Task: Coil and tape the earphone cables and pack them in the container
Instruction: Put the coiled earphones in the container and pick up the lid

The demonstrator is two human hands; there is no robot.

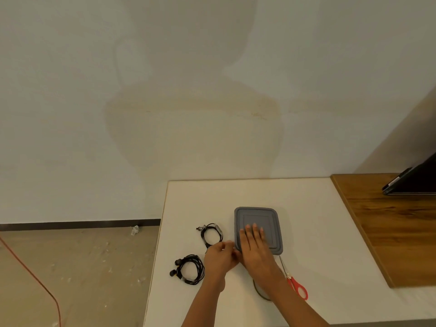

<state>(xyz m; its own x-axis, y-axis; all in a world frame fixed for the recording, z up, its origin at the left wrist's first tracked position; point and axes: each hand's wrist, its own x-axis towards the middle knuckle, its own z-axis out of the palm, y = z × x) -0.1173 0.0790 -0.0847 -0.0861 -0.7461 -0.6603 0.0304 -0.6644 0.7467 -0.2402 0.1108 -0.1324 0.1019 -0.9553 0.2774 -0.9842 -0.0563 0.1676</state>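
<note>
Bench [306, 232] white, carries everything. Grey container [271, 215] mid-bench, lid on. Right grip [256, 246] flat on the lid, fingers straight, clamped on nothing. Left grip [220, 256] curled at the container's near-left corner; can't tell if it pinches the edge. Two taped earphone coils outside the container, to its left: far coil [211, 234] just beyond the left grip, near coil [190, 270] beside the left wrist. Red-handled scissors [298, 287] just right of the right forearm. Dark ring [259, 292] mostly hidden under that forearm.
</note>
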